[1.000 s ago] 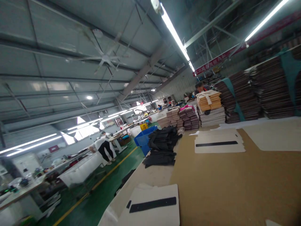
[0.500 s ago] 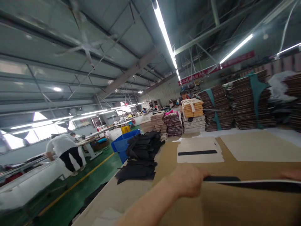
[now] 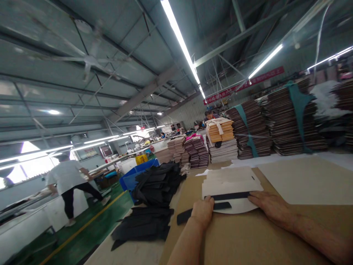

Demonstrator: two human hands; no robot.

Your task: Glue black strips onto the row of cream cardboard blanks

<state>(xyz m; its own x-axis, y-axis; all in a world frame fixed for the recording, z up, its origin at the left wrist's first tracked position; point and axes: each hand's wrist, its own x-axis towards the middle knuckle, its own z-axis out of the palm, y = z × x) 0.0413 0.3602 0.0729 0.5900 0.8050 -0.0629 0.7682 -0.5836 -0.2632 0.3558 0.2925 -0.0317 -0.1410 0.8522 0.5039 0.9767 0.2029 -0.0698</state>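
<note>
An off-white panel (image 3: 242, 207) with a black strip (image 3: 234, 196) across it lies over a pile of similar off-white sheets (image 3: 228, 178) on the brown board. At the panel's left edge is my left hand (image 3: 202, 212), closed, with a second, loose black strip (image 3: 223, 206) running through it and sticking out on both sides. My right hand (image 3: 271, 207) has its fingers on the panel's right edge, by the end of the attached strip. Its thumb is hidden.
Black fabric pieces (image 3: 143, 224) are heaped at the left table edge, beside a blue bin (image 3: 128, 180). A large pale sheet (image 3: 309, 180) lies at right. Tall tied stacks (image 3: 284, 121) line the back. A person in white (image 3: 67, 176) bends over another table.
Both hands have carried the panel forward onto the pile, where it was held nearly edge-on near me. The view has shifted, and the person at left has changed stance.
</note>
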